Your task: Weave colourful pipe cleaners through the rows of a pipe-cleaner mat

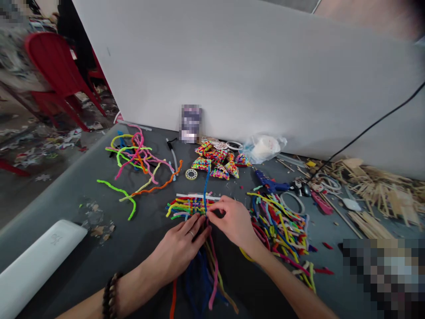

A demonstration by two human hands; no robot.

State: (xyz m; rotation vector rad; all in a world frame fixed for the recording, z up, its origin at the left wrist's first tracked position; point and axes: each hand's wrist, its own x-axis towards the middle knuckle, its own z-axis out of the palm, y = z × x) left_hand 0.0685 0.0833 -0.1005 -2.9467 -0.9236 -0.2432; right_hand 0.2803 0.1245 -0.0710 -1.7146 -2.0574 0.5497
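A woven strip of colourful pipe cleaners (188, 207) lies flat in front of me, with long loose strands (214, 270) hanging toward me. My left hand (184, 241), wearing a ring, is closed over the strip's near edge, fingertips pressed on it. A blue pipe cleaner (206, 184) stands up from the weave, crossing its right part. Thumb and forefinger of my right hand (232, 219) pinch it low down, at the strip's surface. The strand ends under my left fingers are hidden. Right of the strip lies a pile of short cut pipe cleaners (282, 226).
Long pipe cleaners (136, 153) lie tangled at back left, near a white device (40, 261). Several patterned bundles (219, 161), a tape roll (191, 174) and a blue glue gun (270, 182) sit farther back. Wooden sticks (381, 190) and a black cable (365, 133) are right.
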